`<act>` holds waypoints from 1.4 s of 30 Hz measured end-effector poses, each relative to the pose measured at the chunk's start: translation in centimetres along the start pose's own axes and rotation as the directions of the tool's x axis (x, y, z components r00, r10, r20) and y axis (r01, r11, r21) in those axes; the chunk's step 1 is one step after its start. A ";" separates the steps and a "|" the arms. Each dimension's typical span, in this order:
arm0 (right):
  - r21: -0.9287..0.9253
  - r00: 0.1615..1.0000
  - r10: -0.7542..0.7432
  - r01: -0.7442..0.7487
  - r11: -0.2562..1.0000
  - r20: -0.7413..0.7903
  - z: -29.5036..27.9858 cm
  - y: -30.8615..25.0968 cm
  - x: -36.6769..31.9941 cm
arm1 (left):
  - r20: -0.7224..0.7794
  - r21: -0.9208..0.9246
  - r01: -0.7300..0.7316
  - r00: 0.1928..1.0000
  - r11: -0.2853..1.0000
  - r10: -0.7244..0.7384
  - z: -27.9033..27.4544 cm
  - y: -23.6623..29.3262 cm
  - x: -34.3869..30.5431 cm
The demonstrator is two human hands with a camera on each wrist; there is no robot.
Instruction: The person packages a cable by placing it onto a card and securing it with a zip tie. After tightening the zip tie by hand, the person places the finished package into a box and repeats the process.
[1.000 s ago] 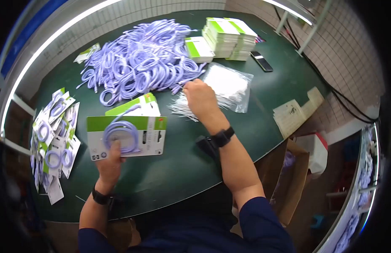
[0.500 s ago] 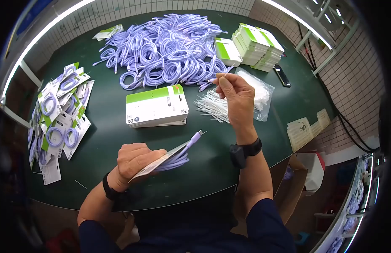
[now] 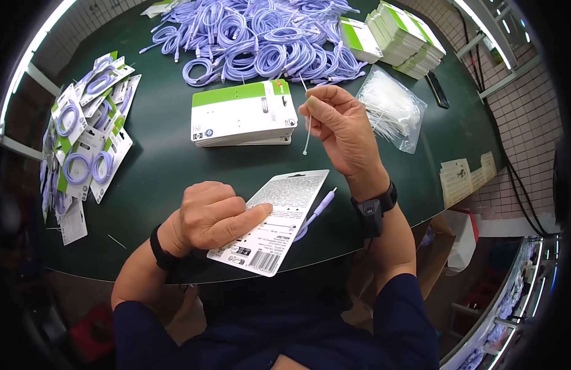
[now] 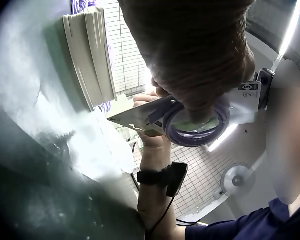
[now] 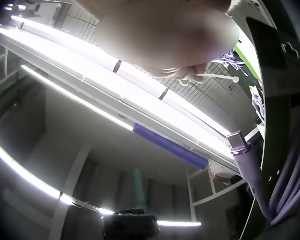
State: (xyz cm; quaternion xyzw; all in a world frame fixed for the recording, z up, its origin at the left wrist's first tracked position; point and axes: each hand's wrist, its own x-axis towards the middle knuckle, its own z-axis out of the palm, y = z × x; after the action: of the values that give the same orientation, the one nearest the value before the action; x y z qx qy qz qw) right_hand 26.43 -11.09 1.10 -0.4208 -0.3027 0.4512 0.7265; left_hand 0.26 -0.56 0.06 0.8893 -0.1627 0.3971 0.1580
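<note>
My left hand grips a printed packaging card, its text-and-barcode back turned up in the head view. Behind the card, a purple USB cable pokes out past the right edge. In the left wrist view its coil lies against the card's front, with fingers inside the loop. Right of the card, my right hand pinches a thin white cable tie between thumb and forefinger. The tie's small head end hangs downward in the head view and also shows in the right wrist view.
A stack of blank cards sits just beyond my hands, with a heap of purple cables behind. A clear bag of cable ties lies right. Carded cables pile up left. More card stacks and a phone stand back right.
My left hand has turned the card over, from cable side up to printed back up. My right hand has come away from the loose ties with one tie and moved nearer the card.
</note>
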 end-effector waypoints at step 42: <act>-0.504 0.955 -0.072 0.215 0.836 0.288 6.3 -2.2 -4.4 | 0.026 0.115 -0.126 0.992 0.985 0.124 -0.4 0.6 0.3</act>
State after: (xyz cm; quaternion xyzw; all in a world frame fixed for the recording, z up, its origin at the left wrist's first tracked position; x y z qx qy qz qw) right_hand 20.34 -13.53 5.65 -0.5186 -0.5377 0.3444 0.5686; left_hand -0.09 -1.00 0.65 0.8888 -0.1962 0.4067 0.0791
